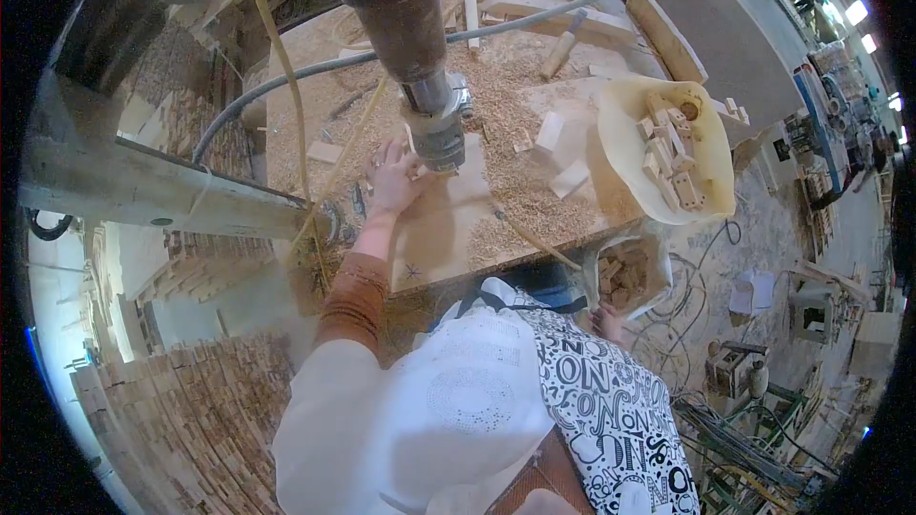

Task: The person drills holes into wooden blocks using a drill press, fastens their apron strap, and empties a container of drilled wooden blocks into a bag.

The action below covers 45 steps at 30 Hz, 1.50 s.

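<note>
My left hand (393,179) lies on the wooden worktable (429,238), fingers stretched out and apart, close beside the metal tip of a machine spindle (441,138). The spindle hides what is right at the fingertips. My right hand (609,322) is low on the right, at the near edge of an open sack (665,277) with wood pieces (625,272) inside. Its fingers show only in part, and I cannot make out whether they grip anything. A thin hose (534,240) runs from the table towards that sack.
Wood shavings (496,124) cover much of the table, with loose blocks (571,178) among them. A pale basin (611,143) of drilled blocks stands at the right. A grey cable (315,67) crosses overhead. Stacked wood strips (191,410) fill the left floor; cables lie on the right.
</note>
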Motion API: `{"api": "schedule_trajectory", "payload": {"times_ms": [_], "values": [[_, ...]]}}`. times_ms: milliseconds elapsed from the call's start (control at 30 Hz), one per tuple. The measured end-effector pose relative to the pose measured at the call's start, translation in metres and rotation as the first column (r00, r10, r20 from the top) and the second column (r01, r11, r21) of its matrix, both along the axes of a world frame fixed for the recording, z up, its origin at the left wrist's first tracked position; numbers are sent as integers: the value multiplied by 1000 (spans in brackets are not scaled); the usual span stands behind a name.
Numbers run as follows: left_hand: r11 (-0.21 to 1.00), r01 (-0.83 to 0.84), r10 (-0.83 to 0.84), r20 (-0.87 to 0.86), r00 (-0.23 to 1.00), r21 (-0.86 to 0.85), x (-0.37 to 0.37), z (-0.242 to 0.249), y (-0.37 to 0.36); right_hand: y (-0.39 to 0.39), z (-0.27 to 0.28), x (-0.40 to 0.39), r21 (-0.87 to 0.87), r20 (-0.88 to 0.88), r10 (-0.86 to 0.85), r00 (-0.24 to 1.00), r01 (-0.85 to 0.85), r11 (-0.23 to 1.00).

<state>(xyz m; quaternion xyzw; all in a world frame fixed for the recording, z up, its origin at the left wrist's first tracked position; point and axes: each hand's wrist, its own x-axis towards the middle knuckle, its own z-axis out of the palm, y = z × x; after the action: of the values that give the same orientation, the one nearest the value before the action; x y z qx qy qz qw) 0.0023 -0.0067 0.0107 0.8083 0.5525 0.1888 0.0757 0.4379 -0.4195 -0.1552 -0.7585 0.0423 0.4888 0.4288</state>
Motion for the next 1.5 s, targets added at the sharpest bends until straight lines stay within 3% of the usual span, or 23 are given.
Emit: {"api": "schedule_trajectory", "payload": {"times_ms": [100,167,300,367,667,767,900,1033,1167,1267,1500], "values": [[1000,-4,4,-12,1000,-14,-1,-1,-1,-14,-32,6,24,-17,140,990,-140,990],[1000,5,-5,26,1000,10,-2,-7,0,-24,-61,8,51,146,251,957,-261,964],[1000,2,-3,45,999,25,-3,-11,1,-11,-18,-8,-20,2,173,985,-173,985],[1000,1,-1,32,999,5,-2,-9,1,-7,-9,-11,-103,-27,262,965,-264,959],[996,27,-34,85,996,85,0,-12,0,-10,2,-24,-101,4,219,976,-217,971],[994,21,-30,77,997,108,0,-16,2,-30,-49,-10,-103,58,333,941,-326,940],[988,22,-33,70,997,153,-1,-22,5,-15,-12,-28,-108,45,315,948,-309,945],[997,23,-26,37,999,79,-1,-14,1,-13,-29,-24,-135,94,397,913,-384,914],[999,6,-8,32,999,52,-1,-14,0,1,-18,-23,-127,46,370,928,-362,923],[999,-21,21,-13,1000,-33,4,1,-3,9,-6,-22,-128,60,449,891,-440,889],[998,-25,26,32,999,-50,1,-5,-2,11,-15,-20,-94,80,487,870,-480,872]]}}
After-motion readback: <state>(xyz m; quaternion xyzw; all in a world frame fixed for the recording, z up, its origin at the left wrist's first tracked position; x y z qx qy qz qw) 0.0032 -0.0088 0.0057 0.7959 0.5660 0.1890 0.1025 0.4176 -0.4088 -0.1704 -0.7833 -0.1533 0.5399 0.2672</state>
